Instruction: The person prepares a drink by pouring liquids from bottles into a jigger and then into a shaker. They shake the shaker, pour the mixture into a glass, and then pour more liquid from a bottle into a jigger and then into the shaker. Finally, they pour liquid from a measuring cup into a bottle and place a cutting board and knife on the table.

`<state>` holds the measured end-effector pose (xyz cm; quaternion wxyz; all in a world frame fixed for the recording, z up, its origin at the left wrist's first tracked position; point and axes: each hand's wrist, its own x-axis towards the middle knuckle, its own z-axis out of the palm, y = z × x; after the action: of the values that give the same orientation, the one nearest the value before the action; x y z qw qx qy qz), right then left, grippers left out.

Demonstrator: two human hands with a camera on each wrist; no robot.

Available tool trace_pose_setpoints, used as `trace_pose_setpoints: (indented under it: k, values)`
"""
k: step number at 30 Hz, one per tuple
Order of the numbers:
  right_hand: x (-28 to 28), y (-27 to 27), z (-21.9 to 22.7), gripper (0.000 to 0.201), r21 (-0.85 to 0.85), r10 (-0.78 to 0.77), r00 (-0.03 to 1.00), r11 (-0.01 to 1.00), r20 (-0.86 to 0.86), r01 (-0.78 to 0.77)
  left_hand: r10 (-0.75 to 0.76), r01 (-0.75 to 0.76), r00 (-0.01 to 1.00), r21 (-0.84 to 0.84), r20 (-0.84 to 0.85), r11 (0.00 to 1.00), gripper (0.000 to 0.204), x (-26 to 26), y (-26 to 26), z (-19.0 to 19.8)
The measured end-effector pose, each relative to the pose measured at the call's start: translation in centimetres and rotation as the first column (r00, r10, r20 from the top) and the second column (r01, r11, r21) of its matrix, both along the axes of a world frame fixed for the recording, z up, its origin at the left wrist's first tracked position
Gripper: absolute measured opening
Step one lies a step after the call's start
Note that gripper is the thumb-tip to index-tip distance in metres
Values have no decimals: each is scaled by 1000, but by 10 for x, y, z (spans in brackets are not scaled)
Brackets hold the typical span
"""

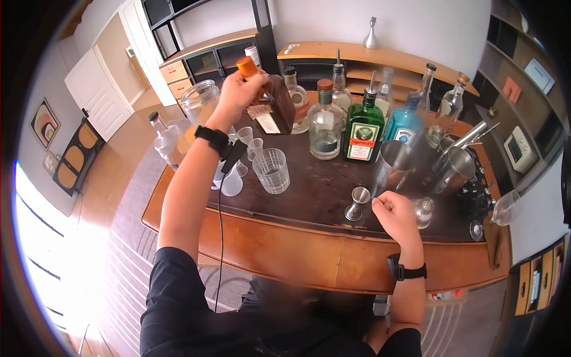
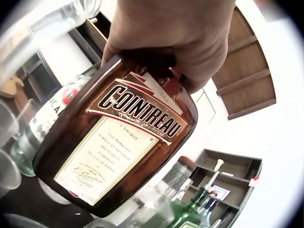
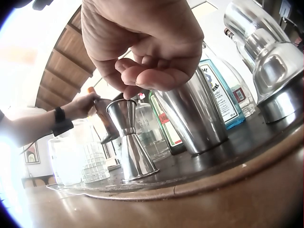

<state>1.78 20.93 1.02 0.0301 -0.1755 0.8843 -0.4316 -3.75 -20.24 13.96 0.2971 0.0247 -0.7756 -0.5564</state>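
My left hand (image 1: 241,92) grips the neck of a brown square Cointreau bottle (image 2: 114,137) just below its orange cap. The bottle is tilted and raised over the back left of the dark table. In the right wrist view, my right hand (image 3: 147,47) has its fingers loosely curled with nothing between them. A steel double jigger (image 1: 357,203) stands upright just left of that hand, its rim close under the fingertips in the right wrist view. Behind the hand is a steel shaker tin (image 1: 394,163).
Several bottles, including a green Jägermeister bottle (image 1: 363,131) and a blue bottle (image 1: 404,122), line the table's back. A cut-glass tumbler (image 1: 271,171) and small cups stand left of centre. A cocktail strainer top (image 1: 423,211) and a stemmed glass (image 1: 504,208) are at the right.
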Motion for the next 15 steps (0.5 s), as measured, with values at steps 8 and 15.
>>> trace_pose_setpoints:
  k: [8,15]
  values:
    - [-1,1,-2,21,-80,15,1000,997,-10,-16,-179,181,983,53,-33,982,24,60,25,62]
    - [-1,2,1,22,-84,-14,999,996,31,16,-275,276,961,44,-24,960,21,89,57,77]
